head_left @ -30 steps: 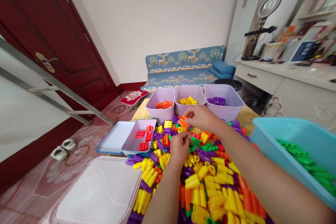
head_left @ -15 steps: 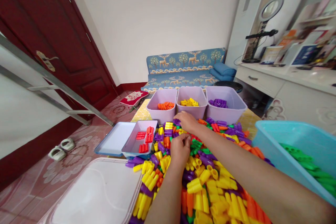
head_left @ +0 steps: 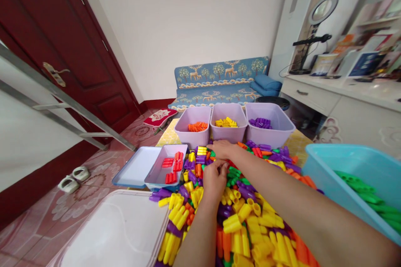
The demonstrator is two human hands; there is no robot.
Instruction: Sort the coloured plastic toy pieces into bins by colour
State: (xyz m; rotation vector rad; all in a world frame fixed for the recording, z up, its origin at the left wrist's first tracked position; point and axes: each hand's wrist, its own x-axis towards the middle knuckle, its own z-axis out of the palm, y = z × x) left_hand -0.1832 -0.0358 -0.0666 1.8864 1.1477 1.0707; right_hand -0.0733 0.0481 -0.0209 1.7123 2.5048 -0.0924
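Note:
Several plastic tube-shaped pieces lie in a mixed heap of yellow, purple, orange, green and red, many joined side by side. My left hand is over the middle of the heap, thumb and fingers pinched together; what is between them is hidden. Just beyond it, my right hand lies low over the far part of the heap with its fingers stretched to the left, close to a yellow joined piece. Its fingertips are partly hidden among the pieces.
Three lilac bins along the back hold orange pieces, yellow pieces and purple pieces. A smaller box at left holds red pieces. A turquoise tub with green pieces stands right; a white lid lies front left.
My right hand has come down and slightly nearer, from beside the middle lilac bin onto the heap. My left hand has stayed almost in place, still pinched.

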